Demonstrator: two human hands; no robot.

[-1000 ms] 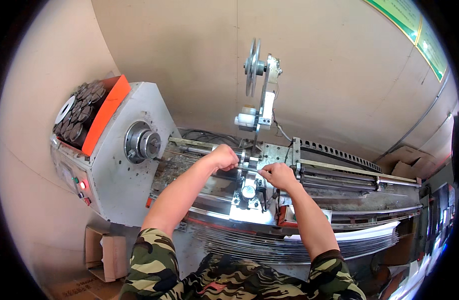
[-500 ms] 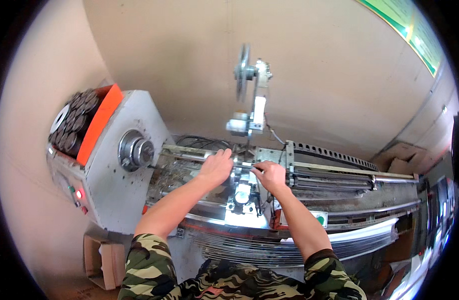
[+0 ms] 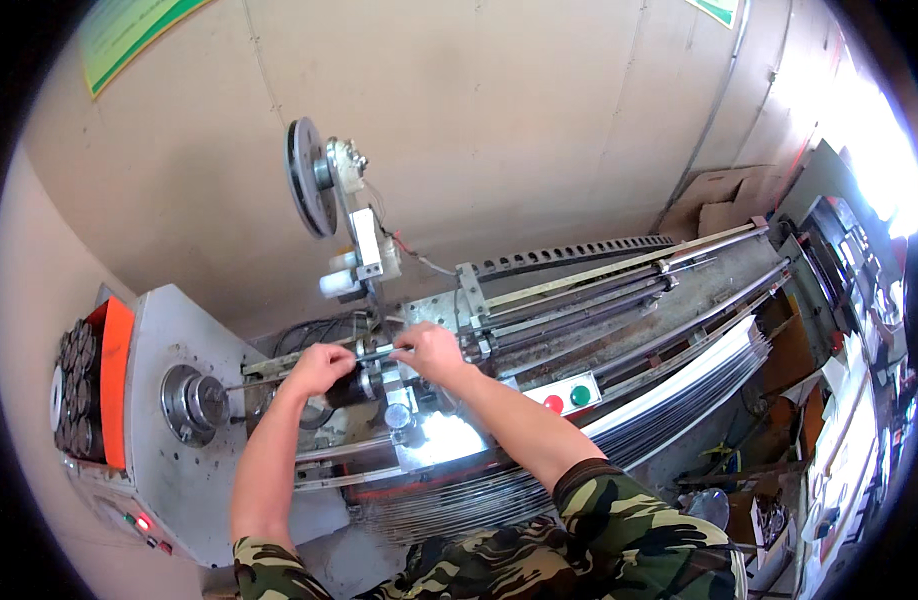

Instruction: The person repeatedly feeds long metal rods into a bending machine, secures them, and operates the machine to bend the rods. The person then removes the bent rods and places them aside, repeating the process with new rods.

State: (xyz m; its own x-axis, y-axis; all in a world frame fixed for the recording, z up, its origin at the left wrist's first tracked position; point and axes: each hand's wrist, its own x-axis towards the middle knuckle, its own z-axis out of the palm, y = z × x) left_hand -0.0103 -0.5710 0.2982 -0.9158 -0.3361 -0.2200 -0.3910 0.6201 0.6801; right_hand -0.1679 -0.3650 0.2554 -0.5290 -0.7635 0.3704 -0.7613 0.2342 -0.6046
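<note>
My left hand (image 3: 322,369) and my right hand (image 3: 429,351) are at the carriage of a lathe-like machine, a short distance apart. A thin grey rod (image 3: 377,354) spans the gap, its ends pinched in the fingers of both hands. Below the rod sits the metal carriage (image 3: 399,418) with a round knob and a bright, glaring plate. Left of my left hand, the round chuck (image 3: 194,405) projects from the grey headstock (image 3: 169,350). Above the hands stands an upright arm with a large grey disc (image 3: 310,178). My fingertips partly hide the rod's ends.
Long rails (image 3: 619,300) run to the right, beside a perforated cable chain (image 3: 579,250). A control box with red and green buttons (image 3: 580,396) lies by my right forearm. A bundle of thin rods (image 3: 679,400) hangs along the front. Dark round discs (image 3: 79,385) fill an orange-sided bin.
The view has swung to the right, so the machine appears further left. Both hands stay at the carriage, and the rod between them shows more plainly.
</note>
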